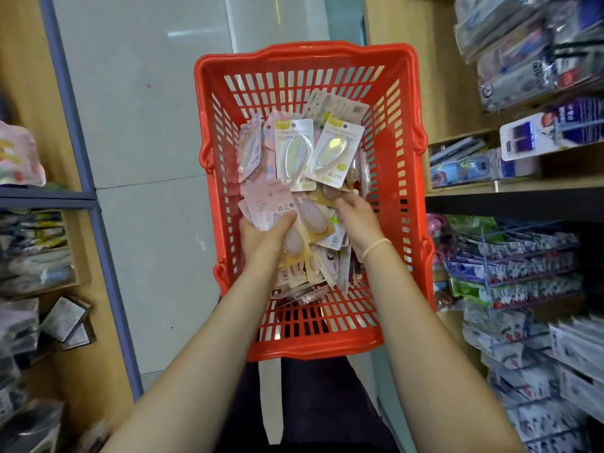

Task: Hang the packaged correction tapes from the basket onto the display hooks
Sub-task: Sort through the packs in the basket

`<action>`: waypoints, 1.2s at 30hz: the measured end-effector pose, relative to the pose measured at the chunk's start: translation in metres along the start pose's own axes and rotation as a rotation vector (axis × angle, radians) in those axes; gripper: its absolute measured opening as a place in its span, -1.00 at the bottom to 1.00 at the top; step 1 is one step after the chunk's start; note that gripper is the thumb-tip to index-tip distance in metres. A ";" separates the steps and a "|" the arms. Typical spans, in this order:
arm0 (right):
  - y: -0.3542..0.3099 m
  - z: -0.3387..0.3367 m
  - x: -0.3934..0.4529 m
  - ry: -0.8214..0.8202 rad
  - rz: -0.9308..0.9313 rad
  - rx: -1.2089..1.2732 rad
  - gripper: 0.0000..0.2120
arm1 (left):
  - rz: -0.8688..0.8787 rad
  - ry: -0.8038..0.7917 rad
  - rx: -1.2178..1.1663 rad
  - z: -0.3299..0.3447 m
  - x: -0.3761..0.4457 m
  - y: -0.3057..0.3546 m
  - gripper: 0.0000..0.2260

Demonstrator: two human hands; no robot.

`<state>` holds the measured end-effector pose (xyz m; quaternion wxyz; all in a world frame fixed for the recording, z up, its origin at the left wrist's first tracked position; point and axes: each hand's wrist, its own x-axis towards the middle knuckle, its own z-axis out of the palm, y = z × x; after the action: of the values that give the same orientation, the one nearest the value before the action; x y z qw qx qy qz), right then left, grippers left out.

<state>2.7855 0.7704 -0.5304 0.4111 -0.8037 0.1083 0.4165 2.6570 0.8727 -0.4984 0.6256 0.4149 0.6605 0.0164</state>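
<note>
Correction tapes (302, 191) lie heaped in the red basket (405, 93), right under both hands. Her left hand (264, 233) grips a pink bunch; her right hand (356, 220) presses on the pile, curled, grip unclear. The display hooks (523, 253) wait to her right, so the right hand is nearer.

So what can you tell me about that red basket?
The red basket looks like moulded plastic with slotted walls and floor and a thick rim, standing upright on the pale floor between shelves. Carded correction tape packs are heaped inside. The left hand grips a bundle; the right hand reaches into the heap.
</note>
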 end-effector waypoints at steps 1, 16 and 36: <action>0.001 0.006 0.006 0.007 0.000 -0.026 -0.71 | -0.003 0.015 0.008 0.001 0.001 -0.001 -0.24; -0.003 0.019 0.030 0.111 0.065 0.212 -0.76 | 0.016 0.004 -0.014 0.003 0.019 -0.022 -0.32; 0.015 -0.015 -0.017 -0.209 -0.168 -0.409 -0.68 | 0.030 0.020 0.101 -0.008 0.004 -0.047 -0.28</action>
<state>2.7755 0.7467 -0.5215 0.2820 -0.8289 -0.0883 0.4750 2.6255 0.8483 -0.5257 0.5971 0.4555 0.6602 -0.0033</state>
